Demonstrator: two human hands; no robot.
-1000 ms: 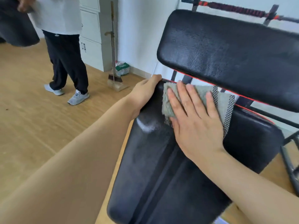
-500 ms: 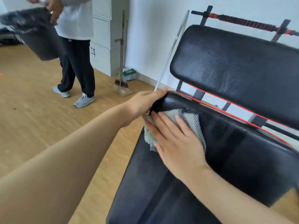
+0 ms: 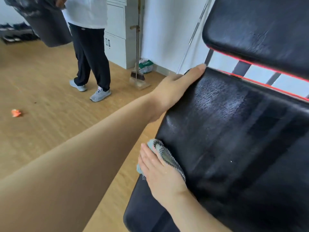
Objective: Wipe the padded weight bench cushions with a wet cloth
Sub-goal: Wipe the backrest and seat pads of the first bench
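The black padded lower cushion (image 3: pixel 234 139) fills the right half of the view, with wet streaks across its surface. Above it sits the black upper cushion (image 3: pixel 259 27), a red-edged gap between the two. My left hand (image 3: pixel 177 87) holds the lower cushion's far left corner, thumb lying along the top edge and fingers hidden behind it. My right hand (image 3: pixel 160 174) lies flat with straight fingers, pressing a grey-green cloth (image 3: pixel 164 154) against the cushion's left edge.
A person (image 3: pixel 90 47) stands on the wooden floor at the left, carrying a black bin (image 3: pixel 45 25). A broom and dustpan (image 3: pixel 138 76) lean by a white cabinet (image 3: pixel 117 30). An orange scrap (image 3: pixel 16 113) lies on the floor.
My right hand has slid the cloth from the cushion's far edge down and left along its left side. The left hand kept its hold on the corner. The view has moved closer.
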